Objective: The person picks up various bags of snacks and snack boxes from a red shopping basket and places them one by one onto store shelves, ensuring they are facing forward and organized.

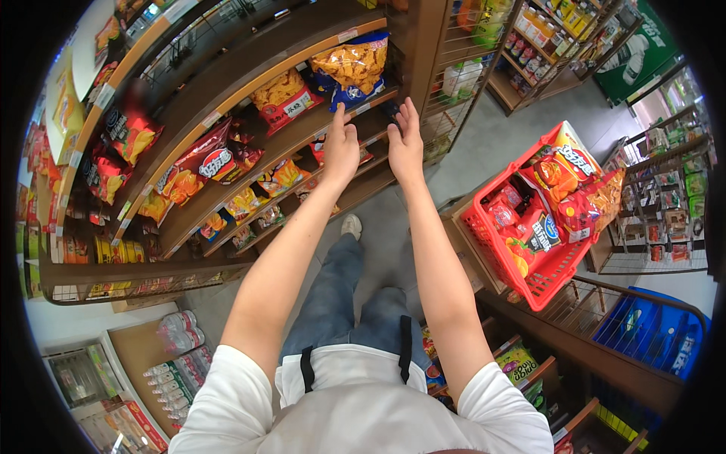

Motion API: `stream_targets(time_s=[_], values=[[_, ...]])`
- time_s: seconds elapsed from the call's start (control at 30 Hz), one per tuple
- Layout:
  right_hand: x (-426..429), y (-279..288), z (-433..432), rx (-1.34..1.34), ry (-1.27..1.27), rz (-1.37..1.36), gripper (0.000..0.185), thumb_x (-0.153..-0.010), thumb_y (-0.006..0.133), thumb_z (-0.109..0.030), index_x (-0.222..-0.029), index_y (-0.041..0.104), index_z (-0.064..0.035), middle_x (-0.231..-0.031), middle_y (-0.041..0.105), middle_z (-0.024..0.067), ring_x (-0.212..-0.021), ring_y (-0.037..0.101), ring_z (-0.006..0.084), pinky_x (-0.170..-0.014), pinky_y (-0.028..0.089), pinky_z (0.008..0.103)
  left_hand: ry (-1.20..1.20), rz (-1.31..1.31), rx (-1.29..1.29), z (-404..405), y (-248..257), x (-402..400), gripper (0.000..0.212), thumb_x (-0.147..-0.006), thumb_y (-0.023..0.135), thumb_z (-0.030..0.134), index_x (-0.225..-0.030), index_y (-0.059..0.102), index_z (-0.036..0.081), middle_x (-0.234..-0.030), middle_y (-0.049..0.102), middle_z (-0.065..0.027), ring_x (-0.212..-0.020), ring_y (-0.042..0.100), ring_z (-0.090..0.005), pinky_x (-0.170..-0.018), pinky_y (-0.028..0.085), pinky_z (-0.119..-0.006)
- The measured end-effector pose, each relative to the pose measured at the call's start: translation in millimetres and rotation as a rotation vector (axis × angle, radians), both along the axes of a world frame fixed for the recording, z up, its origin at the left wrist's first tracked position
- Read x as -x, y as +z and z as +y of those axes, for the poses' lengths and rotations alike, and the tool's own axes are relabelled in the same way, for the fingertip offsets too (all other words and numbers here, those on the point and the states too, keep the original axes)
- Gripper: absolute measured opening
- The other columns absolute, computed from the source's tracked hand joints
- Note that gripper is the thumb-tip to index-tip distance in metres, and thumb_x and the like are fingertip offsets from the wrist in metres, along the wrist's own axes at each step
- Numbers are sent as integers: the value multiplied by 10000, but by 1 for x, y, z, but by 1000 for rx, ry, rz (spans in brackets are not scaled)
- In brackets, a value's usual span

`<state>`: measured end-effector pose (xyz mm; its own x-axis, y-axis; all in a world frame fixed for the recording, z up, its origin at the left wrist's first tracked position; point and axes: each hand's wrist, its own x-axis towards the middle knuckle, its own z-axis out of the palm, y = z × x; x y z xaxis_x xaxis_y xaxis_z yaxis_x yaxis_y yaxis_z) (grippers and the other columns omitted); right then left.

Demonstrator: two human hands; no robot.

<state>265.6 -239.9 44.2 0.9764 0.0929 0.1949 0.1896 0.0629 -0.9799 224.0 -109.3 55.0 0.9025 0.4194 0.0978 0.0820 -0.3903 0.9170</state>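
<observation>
Both arms reach forward toward a wooden store shelf [306, 133]. My left hand [341, 148] holds nothing, its fingertips just below a blue snack bag with a clear window [354, 65]. Opposite it, my right hand [406, 144] is also bare, palm turned inward, near the shelf's right end. The blue bag leans upright on the shelf, apart from my right hand; whether my left fingertips touch it I cannot tell. Beside it stands a red snack bag [286, 99]. Farther left along the shelves sit dark red chip bags [212, 162].
A red plastic shopping basket [533, 289] filled with snack bags [573, 164] rests on a stand to my right. Wire racks [459, 79] adjoin the shelf end. Shrink-wrapped bottles [178, 383] stand at lower left. Another snack shelf [536, 374] is at lower right.
</observation>
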Motion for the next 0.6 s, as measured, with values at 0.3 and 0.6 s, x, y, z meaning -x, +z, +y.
stream_targets(time_s=[0.3,0.6], values=[[79,81,-78,-323,-6,59,574,-1031,520,-144,-1542,275,-55,-1499,419,236,-1350,484,294,-1095,419,377,-99,-183,276,-61,64,31,444,-1066,448,256,-1471,432,77,-1374,548,-126,-1147,557,-181,-967,440,-303],[126,140,-189,-333,-277,37,539,-1048,464,-188,-1532,277,-42,-1488,419,198,-1348,475,292,-1107,424,420,-349,-142,502,-166,114,39,411,-1066,441,278,-1391,512,36,-1318,588,-122,-1145,571,-183,-981,438,-315]])
